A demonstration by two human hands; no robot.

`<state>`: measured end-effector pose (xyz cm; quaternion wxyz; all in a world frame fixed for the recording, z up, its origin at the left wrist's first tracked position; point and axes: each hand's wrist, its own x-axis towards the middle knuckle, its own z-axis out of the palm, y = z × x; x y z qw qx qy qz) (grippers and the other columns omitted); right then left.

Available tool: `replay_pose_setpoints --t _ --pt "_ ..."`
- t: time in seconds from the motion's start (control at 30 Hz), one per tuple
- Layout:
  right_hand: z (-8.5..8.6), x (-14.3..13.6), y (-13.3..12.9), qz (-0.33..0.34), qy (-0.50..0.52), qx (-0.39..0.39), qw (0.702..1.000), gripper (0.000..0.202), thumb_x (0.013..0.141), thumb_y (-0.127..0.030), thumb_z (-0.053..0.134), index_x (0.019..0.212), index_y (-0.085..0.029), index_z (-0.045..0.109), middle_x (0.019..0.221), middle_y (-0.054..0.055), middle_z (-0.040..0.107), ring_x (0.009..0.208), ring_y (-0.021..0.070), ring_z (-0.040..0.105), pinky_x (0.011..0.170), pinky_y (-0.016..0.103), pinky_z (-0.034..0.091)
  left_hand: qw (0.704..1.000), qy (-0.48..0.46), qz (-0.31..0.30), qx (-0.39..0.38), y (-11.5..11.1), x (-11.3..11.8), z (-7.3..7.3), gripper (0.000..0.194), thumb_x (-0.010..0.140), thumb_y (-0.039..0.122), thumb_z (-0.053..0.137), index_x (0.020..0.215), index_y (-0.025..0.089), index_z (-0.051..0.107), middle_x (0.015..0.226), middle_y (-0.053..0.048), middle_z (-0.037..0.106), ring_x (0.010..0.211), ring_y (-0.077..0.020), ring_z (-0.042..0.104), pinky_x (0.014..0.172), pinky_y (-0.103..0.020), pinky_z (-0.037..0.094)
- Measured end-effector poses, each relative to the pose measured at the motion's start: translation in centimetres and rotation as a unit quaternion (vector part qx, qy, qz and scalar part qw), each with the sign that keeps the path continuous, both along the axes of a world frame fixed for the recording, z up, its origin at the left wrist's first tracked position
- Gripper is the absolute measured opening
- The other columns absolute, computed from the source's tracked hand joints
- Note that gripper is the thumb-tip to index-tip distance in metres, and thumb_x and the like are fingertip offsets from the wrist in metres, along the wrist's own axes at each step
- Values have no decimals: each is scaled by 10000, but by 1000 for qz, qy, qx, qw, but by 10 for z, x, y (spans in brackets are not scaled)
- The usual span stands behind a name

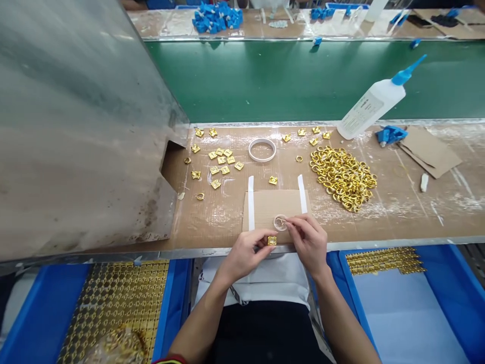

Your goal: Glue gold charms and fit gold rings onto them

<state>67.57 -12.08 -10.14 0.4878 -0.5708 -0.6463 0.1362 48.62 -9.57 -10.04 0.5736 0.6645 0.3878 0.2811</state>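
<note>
My left hand (244,255) pinches a square gold ring top (272,240) between thumb and fingertips, just above the bench's front edge. Beside it, my right hand (308,241) is closed on a thin stick (282,221), whose tip is at a small round clear dish (279,223). The dish rests on a cardboard sheet (275,202) held by two strips of white tape. Beyond the sheet lies one more square gold piece (273,180). A heap of gold rings (343,177) sits to the right, and several square gold pieces (222,160) are scattered to the left.
A white tape roll (262,150) lies behind the sheet. Farther right stand a tilted bottle with a blue nozzle (371,108) and blue pieces (391,135). A metal housing (83,126) walls off the left. Blue trays (178,303) (450,298) sit below the bench, holding gold pieces.
</note>
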Motion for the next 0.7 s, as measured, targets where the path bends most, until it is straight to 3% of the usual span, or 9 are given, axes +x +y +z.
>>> replay_pose_setpoints --t 0.23,0.7 --pt "-3 -3 1 -23 6 -18 1000 154 995 -232 579 962 -207 728 827 52 675 715 163 633 612 275 516 1000 21 10 -10 -2 1 -1 249 872 250 642 1085 151 724 720 -8 649 637 -122 577 630 -226 503" --pt "2 -1 4 -4 16 6 1000 121 970 -159 614 961 -200 727 839 32 669 708 139 633 597 238 518 997 0 11 -76 -2 4 1 313 884 264 610 1149 138 717 780 -8 609 579 -97 600 547 -213 575"
